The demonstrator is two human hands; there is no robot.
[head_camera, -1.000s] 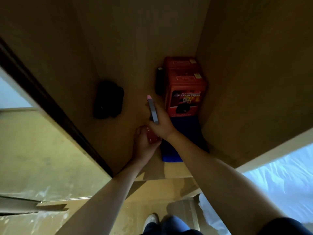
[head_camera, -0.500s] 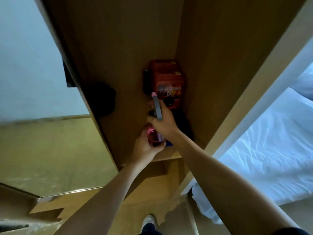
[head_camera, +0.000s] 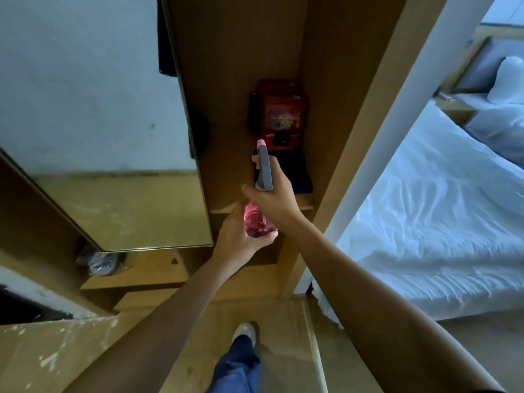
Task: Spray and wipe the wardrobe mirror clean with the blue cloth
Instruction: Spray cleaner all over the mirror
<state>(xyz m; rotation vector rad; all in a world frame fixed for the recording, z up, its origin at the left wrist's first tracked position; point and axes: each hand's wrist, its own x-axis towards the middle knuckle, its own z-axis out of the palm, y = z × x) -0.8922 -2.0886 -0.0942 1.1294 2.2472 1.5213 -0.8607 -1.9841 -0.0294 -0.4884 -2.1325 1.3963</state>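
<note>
- While both hands are on the pink spray bottle [head_camera: 259,222] at the centre of the frame, nothing has reached the mirror [head_camera: 99,137] yet, as far as I can judge.
- The right hand [head_camera: 272,199] is wrapped round the bottle's neck under the grey spray head [head_camera: 263,168]; whether a finger sits on the trigger cannot be told.
- The left hand [head_camera: 241,234] cups the pink body from below, fingers curled round it.
- The blue cloth [head_camera: 302,177] lies on the wooden shelf [head_camera: 226,154] just above and right of the hands, below the red box [head_camera: 282,114], untouched.
- The mirror fills the left half of the frame, on the wardrobe door, with pale smears towards its lower edge.
- To do this step well, I would let one hand take the bottle alone, free the other for the cloth, and turn the pink nozzle tip [head_camera: 261,143] left towards the glass before squeezing.
- Spraying now would likely wet the shelf and box instead.
- The white bed [head_camera: 425,208] at right is best kept out of the mist.
</note>
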